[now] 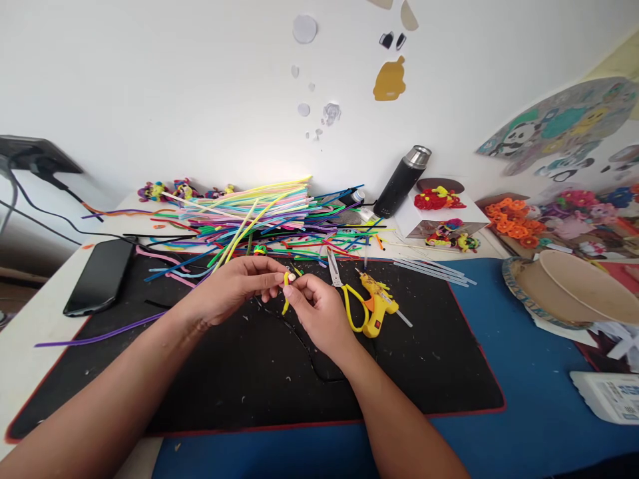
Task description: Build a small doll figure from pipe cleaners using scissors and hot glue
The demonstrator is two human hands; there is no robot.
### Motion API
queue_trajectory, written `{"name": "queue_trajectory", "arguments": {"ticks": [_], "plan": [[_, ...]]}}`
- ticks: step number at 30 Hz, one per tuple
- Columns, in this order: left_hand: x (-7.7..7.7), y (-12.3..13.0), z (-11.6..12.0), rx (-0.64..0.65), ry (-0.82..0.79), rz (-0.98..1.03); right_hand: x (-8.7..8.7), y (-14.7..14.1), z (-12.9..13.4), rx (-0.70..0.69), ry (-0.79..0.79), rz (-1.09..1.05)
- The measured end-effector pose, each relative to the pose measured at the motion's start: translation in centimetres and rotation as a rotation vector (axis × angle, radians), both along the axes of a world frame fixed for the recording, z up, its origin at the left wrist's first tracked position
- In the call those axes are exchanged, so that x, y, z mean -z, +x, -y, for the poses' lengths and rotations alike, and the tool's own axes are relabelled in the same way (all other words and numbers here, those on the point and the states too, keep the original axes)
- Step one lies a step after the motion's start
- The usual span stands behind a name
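Left hand [244, 283]: its thumb and first finger pinch a small yellow fuzzy piece [286, 299] from the left side.
Right hand [324, 316]: its thumb and finger pinch the same piece from the other side, close to the left fingertips.
Yellow fuzzy piece: it is up between the two hands, above the black mat [224, 379]. One end hangs down, and a pale bit shows at the top. The fingers hide some of it.
Black mat: it has a red edge and little scraps on it. A thin black cord [303, 346] curls across it.
Scissors [335, 274]: they lie just past the right hand, with yellow handles.
Glue gun [378, 305]: it is yellow too and lies right beside the scissors, with a clear stick poking out of its back.
Clear sticks [434, 271]: a few lie side by side, partly on the mat's far edge.
Fuzzy sticks [249, 209]: a big, messy pile in lots of colours sits near the wall [200, 80].
Phone [100, 276]: it is black and lies at the left, partly on the mat.
Bottle [402, 183]: it is black with a silver top and leans by the wall.
White box [466, 216]: it is next to the bottle, with red fuzzy things [439, 198] on top.
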State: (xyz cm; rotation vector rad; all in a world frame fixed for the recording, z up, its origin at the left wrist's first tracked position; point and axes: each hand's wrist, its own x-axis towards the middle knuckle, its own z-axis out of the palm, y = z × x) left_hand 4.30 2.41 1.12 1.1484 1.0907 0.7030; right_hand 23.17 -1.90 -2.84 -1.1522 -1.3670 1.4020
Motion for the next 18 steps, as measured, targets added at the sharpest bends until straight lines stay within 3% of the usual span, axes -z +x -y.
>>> {"name": "queue_trajectory", "arguments": {"ticks": [8, 18], "plan": [[0.11, 0.06, 0.06, -0.037, 0.090, -0.020, 0.19, -0.32, 0.03, -0.048, -0.056, -0.073], [0.05, -0.02, -0.01, -0.061, -0.010, 0.002, 0.15, -0.02, 0.06, -0.030, -0.081, -0.014]]}}
